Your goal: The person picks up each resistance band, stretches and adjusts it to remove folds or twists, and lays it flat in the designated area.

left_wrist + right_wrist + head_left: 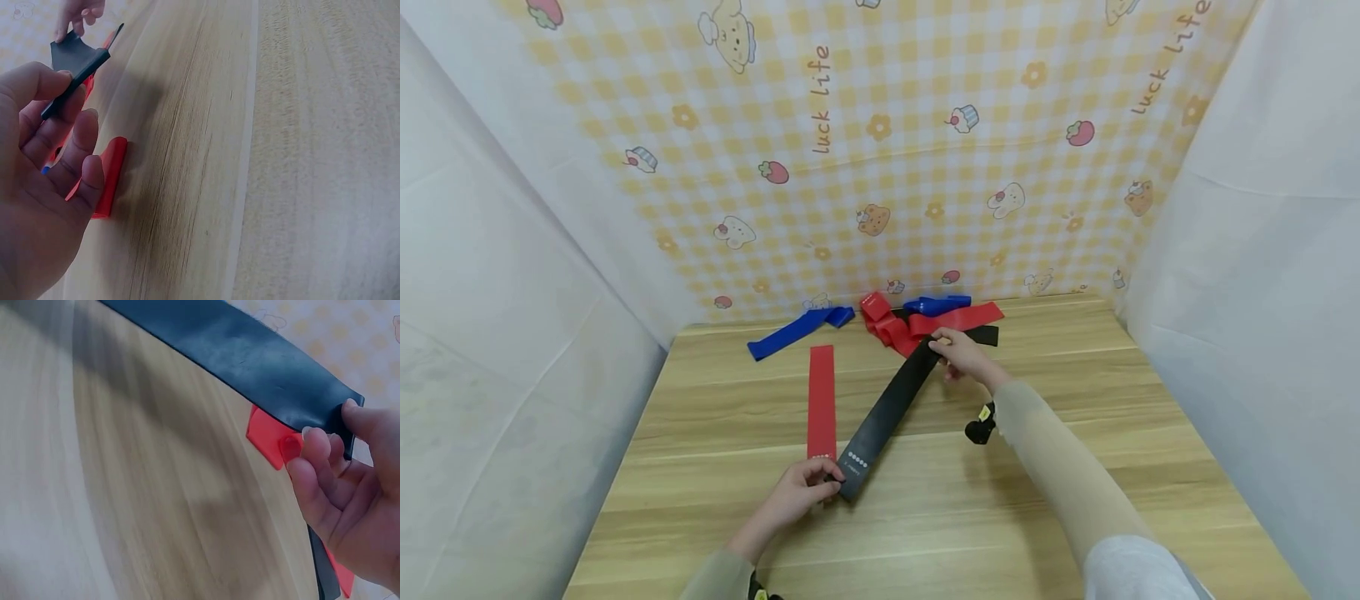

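Observation:
A black resistance band [891, 408] is stretched out flat and slanting between both hands, with white dots and print near its lower end. The left hand [803, 490] pinches that lower end between thumb and fingers. At the upper end, the right hand [962, 354] pinches the band, thumb on top in the right wrist view. From the left wrist view, the band [78, 65] is seen end-on, raised above the table. Just left of it, a red band [822, 400] lies straight on the wood, its near end by the left hand.
At the back of the wooden table [700, 433] lie a blue band [790, 335], a crumpled red band [887, 327], a second blue band [936, 306], another red strip [958, 319] and a black band end [985, 336]. A patterned cloth [880, 167] hangs behind; white cloth walls flank the table.

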Available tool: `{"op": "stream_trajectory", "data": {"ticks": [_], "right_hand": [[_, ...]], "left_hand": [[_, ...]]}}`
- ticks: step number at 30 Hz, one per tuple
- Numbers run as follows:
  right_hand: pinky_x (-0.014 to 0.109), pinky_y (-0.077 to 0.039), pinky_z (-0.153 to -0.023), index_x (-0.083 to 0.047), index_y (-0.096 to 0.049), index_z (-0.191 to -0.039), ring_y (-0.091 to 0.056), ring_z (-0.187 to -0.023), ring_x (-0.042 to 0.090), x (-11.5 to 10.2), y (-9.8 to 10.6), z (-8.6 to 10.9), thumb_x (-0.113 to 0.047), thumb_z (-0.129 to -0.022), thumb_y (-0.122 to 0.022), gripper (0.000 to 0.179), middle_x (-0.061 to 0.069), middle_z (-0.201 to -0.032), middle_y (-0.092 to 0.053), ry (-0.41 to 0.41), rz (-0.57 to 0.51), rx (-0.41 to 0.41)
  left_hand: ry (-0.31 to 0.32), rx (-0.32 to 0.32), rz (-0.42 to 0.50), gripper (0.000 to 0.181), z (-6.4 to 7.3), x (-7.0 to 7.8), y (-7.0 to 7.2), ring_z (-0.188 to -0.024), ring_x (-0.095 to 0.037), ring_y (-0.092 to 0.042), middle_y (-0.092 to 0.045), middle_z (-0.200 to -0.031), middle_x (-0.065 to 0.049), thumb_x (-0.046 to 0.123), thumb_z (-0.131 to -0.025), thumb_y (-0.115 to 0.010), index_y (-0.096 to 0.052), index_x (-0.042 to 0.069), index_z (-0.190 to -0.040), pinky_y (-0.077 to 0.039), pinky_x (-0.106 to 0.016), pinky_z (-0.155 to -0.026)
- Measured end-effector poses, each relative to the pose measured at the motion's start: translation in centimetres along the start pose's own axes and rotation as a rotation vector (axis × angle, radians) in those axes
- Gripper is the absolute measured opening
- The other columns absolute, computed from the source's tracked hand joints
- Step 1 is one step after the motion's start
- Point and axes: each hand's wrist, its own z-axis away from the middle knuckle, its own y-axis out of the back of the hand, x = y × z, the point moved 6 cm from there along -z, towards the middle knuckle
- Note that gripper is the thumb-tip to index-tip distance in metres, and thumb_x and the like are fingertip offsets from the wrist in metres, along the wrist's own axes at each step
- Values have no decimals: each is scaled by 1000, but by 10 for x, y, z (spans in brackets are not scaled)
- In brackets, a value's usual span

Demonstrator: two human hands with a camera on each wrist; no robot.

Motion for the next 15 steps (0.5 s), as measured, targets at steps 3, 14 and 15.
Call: {"op": "stream_trajectory", "data": {"ticks": [3, 14, 15], "right_hand": [[51, -56, -62, -10, -51, -122, -56, -46, 21, -3, 1, -2, -28, -103, -50, 26, 16, -80, -50, -4, -19, -2], [57, -54, -74, -7, -50, -130, -59, -52, 22, -21, -8, -12, -17, -102, -48, 29, 22, -93, -54, -21, -51, -4], [57, -54, -75, -7, -50, -130, -59, -51, 21, -24, -10, -14, -18, -102, -49, 30, 24, -94, -55, -23, -60, 3]], "left_hand": [[7, -5, -5, 10, -1, 0, -1, -62, -10, -47, -54, -75, -1, 8, -89, -68, -67, 2, -97, -39, -20, -53], [16, -24, 41, 12, 2, -1, -2, -63, -13, -53, -60, -76, -7, 5, -92, -63, -68, -2, -101, -45, -24, -53], [14, -24, 38, 12, 2, -1, -2, -63, -14, -53, -60, -75, -10, 3, -92, -62, -67, -3, -101, -45, -24, -53]]}}
